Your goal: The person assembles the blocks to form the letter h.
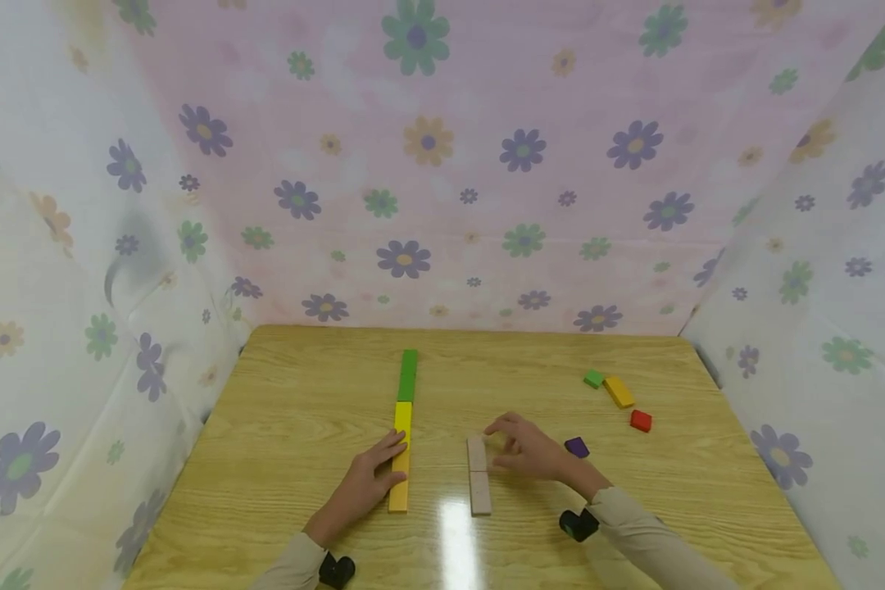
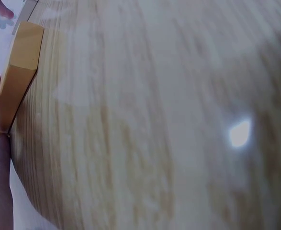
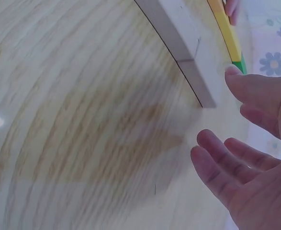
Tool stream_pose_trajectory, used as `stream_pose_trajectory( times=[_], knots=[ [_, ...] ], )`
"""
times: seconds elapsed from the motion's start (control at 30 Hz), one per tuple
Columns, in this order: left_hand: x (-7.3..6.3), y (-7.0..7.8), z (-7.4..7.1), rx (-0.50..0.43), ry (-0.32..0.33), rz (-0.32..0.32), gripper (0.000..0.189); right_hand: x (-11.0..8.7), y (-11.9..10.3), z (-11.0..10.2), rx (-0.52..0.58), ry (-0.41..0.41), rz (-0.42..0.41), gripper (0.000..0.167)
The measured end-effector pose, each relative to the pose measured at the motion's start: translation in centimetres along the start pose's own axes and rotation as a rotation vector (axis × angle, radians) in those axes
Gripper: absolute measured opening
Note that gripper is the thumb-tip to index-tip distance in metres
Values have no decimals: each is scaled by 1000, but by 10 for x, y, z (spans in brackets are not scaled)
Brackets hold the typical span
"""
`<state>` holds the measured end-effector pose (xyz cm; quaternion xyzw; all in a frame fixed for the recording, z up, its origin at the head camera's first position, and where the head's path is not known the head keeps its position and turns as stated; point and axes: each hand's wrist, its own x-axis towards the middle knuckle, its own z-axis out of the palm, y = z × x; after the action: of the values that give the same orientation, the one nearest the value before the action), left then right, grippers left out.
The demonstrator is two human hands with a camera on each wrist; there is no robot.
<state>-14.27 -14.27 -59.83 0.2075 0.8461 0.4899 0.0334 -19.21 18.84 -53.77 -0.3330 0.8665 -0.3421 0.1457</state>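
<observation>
A straight row runs from a green block at the back through a yellow block to an orange block at the front. My left hand rests across this row, fingertips on the yellow block and thumb by the orange one. In the left wrist view the thumb touches one end of the orange block. To the right, two plain wooden blocks lie end to end. My right hand hovers just beside their far end, fingers loosely bent and nothing held, as the right wrist view shows.
Right of my right hand lies a purple block. Farther back are a small green block, an orange-yellow block and a red block. Flowered cloth hangs behind and beside the wooden table.
</observation>
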Motion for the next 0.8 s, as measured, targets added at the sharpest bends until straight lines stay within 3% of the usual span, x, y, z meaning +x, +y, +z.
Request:
stream_pose_trajectory(
  times=[0.8],
  knots=[
    [0,1,0,6,7,2,52,-21,12,-35,-24,97,63,39]
  ],
)
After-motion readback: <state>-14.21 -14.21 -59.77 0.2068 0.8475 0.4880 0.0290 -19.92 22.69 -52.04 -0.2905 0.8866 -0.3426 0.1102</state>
